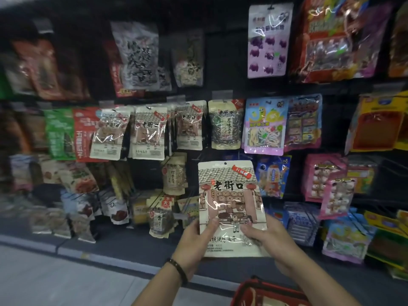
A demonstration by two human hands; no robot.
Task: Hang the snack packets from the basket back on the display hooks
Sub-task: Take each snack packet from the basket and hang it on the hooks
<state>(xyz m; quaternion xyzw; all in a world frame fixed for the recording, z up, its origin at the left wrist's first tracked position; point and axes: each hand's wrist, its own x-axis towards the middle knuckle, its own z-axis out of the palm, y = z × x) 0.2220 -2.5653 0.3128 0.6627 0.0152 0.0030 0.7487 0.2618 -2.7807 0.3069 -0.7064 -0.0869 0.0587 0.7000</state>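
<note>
I hold a cream snack packet (pixel 229 195) with a tiled-roof drawing and a small hang hole at its top upright in front of the display wall. My left hand (pixel 196 241) grips its lower left edge, thumb on the front. My right hand (pixel 267 235) grips its lower right edge, thumb also on the front. Several matching cream packets (pixel 148 133) hang on hooks in the middle row, up and to the left. The red basket (pixel 262 292) shows at the bottom edge, below my right forearm.
The dark display wall is crowded with hanging packets: a lilac packet (pixel 268 40) at the upper right, a pastel candy packet (pixel 265 127) beside the cream row, pink packets (pixel 324 177) at the right. A grey base ledge (pixel 92 250) runs along the floor.
</note>
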